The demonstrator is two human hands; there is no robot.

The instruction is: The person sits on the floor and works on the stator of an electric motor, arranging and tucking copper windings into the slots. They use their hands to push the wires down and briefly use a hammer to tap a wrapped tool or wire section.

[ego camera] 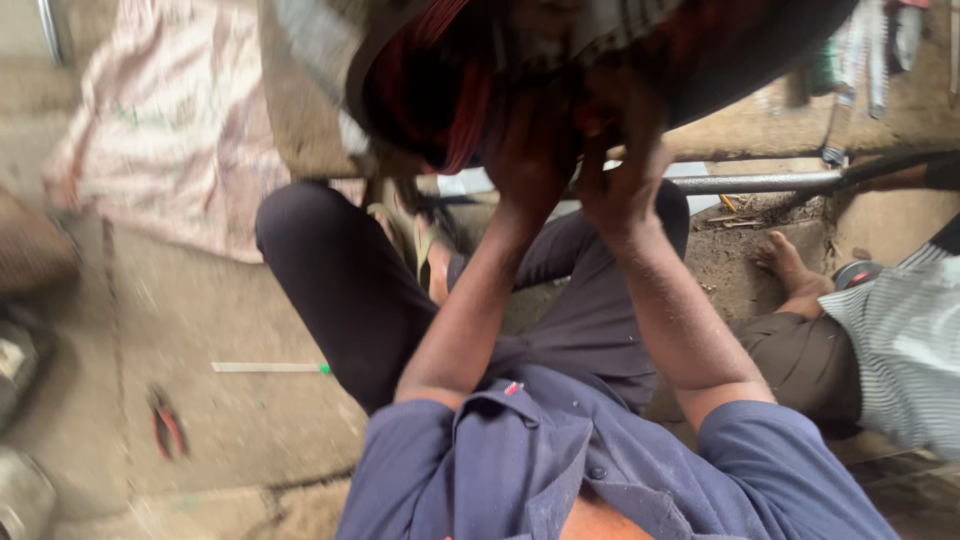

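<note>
A: Head view. What are the hands on?

B: I read both raised to twelve o'clock, against the large dark round drum-like object with red wire windings [560, 60], which is blurred. The left hand [530, 150] and right hand [625, 175] press side by side at its lower rim, fingers curled up onto it. I judge they bear or steady it from below, but how tight the hold is, I cannot tell: the fingertips are lost in blur and shadow.

A: And the room around?

B: The dark-trousered knee [330, 260] rises at nine o'clock of the hands, so the forearms run between the legs. A grey metal pipe [760, 182] lies at three o'clock, just under the object's edge. A second person in a striped shirt [905, 345] sits at four o'clock, bare foot [785, 258] near the pipe; that side is crowded. Open concrete floor [230, 420] lies at eight o'clock, with red-handled pliers [167, 425] and a thin white rod with a green tip [270, 368].
</note>
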